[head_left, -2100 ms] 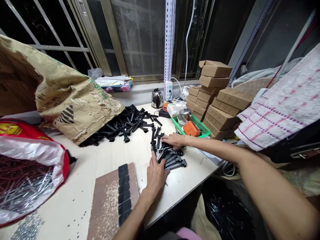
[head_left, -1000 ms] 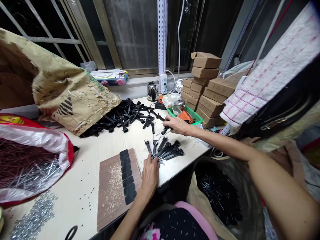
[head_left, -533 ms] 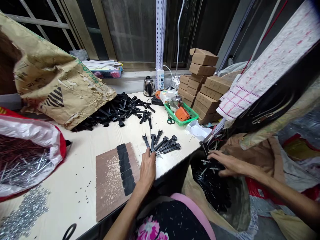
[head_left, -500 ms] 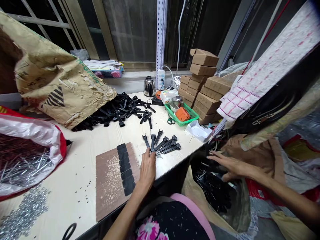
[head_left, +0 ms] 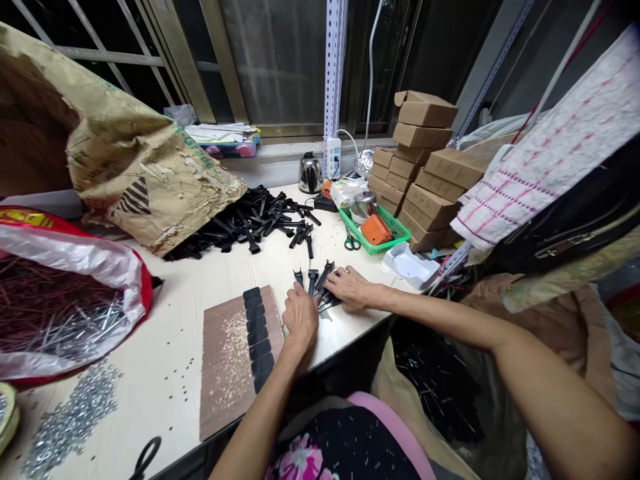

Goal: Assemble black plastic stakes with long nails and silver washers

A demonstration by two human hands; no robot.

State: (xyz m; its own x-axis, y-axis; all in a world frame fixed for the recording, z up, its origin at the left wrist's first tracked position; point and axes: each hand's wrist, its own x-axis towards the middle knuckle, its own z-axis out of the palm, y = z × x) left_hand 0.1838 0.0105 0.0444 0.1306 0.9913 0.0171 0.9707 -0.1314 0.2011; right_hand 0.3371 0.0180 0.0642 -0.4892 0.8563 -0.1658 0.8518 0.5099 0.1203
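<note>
A small fan of black plastic pieces with thin metal rods (head_left: 313,280) lies on the table between my two hands. My left hand (head_left: 301,317) is closed at the near end of these pieces, its fingertips partly hidden. From the right, my right hand (head_left: 349,288) reaches over the same group, fingers curled on the pieces and covering several of them. Left of my left hand is a brown board (head_left: 225,363) with a row of black pads (head_left: 258,327) along its right side. A larger heap of similar black pieces (head_left: 260,217) spreads behind.
At the left are an open bag of long metal rods (head_left: 95,333) and scattered metal nuts (head_left: 75,413). A green basket (head_left: 395,243), white tray (head_left: 413,267) and cardboard boxes (head_left: 435,207) stand back right. Below the table edge, a sack (head_left: 383,393) holds black pieces.
My right hand has come from over the sack at the right to the black pieces on the table. My left hand stays by them. The view has shifted slightly.
</note>
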